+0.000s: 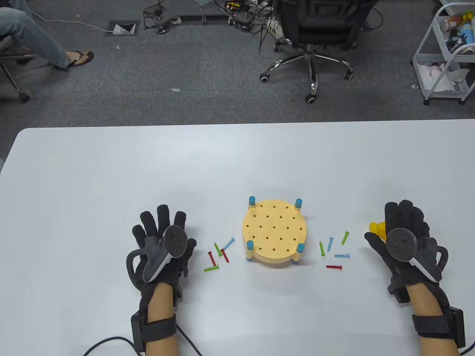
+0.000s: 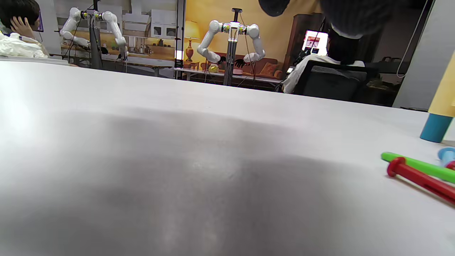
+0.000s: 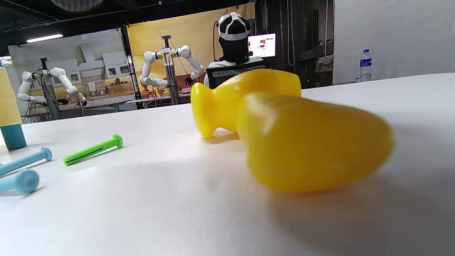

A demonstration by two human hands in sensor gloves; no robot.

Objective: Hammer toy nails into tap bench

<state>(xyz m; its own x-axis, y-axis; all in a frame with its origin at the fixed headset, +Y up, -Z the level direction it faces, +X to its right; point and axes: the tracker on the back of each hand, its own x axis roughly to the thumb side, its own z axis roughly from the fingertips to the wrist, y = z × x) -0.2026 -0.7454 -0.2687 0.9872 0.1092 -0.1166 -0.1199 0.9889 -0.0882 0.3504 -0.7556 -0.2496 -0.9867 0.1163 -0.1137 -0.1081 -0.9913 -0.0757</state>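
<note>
The white counter (image 1: 111,178) carries everything. Near its front middle stands the round yellow tap bench (image 1: 274,231), its top dotted with holes and a blue-capped leg at each of four corners.

The left hand (image 1: 163,244) lies palm down to the left of the bench, its fingers (image 1: 163,215) spread flat and apart, holding nothing. The right hand (image 1: 404,237) lies to the right of the bench, over the yellow toy hammer (image 3: 284,131), which rests on its side on the counter (only the hammer's head peeks out beside the thumb in the table view). Whether those fingers are curled on the handle or merely lie above it, I cannot tell.

Toy nails lie loose on the counter in two clusters. Between the left hand and the bench: a light blue nail (image 1: 229,243), two green ones (image 1: 218,249) (image 1: 211,268) and two red ones (image 1: 212,258) (image 1: 224,255), some crossing each other. Between the bench and the right hand: a green nail (image 1: 345,237), a second green nail (image 1: 321,248), two light blue nails (image 1: 330,244) (image 1: 341,255) and a red nail (image 1: 334,266), lying apart.
</note>
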